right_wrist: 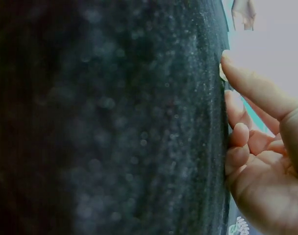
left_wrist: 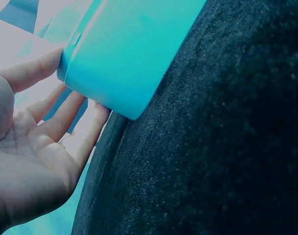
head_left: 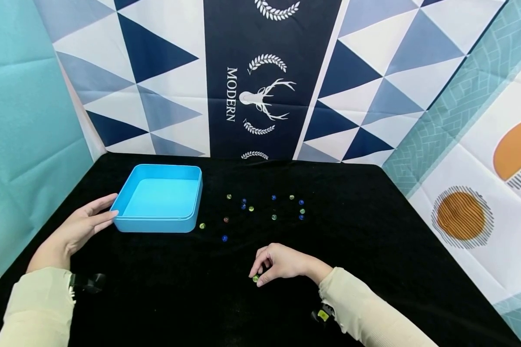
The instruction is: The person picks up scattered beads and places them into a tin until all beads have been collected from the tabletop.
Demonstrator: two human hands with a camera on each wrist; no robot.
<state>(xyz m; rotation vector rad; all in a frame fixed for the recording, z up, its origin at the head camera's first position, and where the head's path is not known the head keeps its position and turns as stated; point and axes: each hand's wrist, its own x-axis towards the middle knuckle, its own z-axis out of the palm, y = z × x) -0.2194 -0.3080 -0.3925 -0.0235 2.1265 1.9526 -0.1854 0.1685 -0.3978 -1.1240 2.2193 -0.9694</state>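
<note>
The bench [head_left: 373, 231], covered in black cloth, ran out of view at the near edge and at both near corners in the head view. Patterned backdrop panels [head_left: 260, 72] stood behind it and to both sides.

A blue square tray [head_left: 158, 198] sat left of centre on the bench, open side up, sides roughly square to the bench edges. In the left wrist view only one corner and part of a wall [left_wrist: 124, 58] showed; the rest was cut off.

The left hand [head_left: 75, 229] lay at the tray's near left corner, fingers straight and relaxed, fingertips [left_wrist: 97, 110] touching the tray's outer wall. It held nothing.

The right hand [head_left: 282, 262] rested on the cloth well right of the tray and nearer the person, fingers curled downward. Thumb and fingertips pinched a green marble [head_left: 255, 278] at the cloth surface. In the right wrist view the marble was hidden behind the fingers [right_wrist: 239, 134], and the cloth there was blurred. Being round, the marble showed no long axis or heading.

Loose marbles [head_left: 265, 209], green, blue and one reddish, lay scattered between the tray and the bench centre, apart from one another. Their finer colours were too small to tell.
</note>
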